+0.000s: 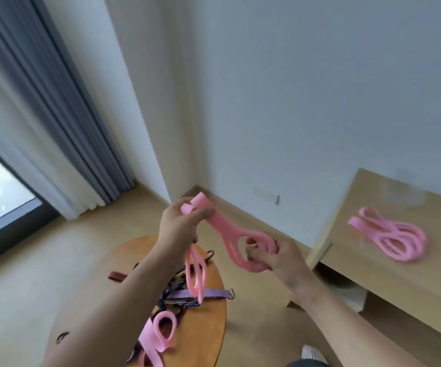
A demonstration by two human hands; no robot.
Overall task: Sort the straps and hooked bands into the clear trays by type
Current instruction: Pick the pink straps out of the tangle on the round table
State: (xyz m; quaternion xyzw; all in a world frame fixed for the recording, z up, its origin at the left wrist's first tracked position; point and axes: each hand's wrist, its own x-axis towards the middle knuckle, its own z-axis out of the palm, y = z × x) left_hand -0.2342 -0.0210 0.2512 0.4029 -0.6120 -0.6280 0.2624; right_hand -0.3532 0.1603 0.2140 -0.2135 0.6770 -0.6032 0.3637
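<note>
Holding a pink strap [224, 231] in mid-air. Head view, the only one. The left grip [179, 229] is pinched tight on the strap's folded upper end. The right grip [275, 258] has its fingers curled through the looped lower end. A further pink loop hangs slack below the left grip; we take it for the same strap.

Below both grips we note a round desk [214, 337] with a tangle of dark hooked bands [173, 287], a purple strap [214, 293] and a second pink strap [161, 332].

Well right of the right grip stands a low desk [373, 271] carrying a coiled pink bundle [391, 238]. Beyond it is something clear, probably a tray [404, 197], too blurred to confirm. We cannot tell whether the bundle lies inside it.

Handling estimate: the strap looks light, soft and floppy, and loose loops will likely spring open. We would pinch all layers together at the gathered folds. The hooks will probably snag.
</note>
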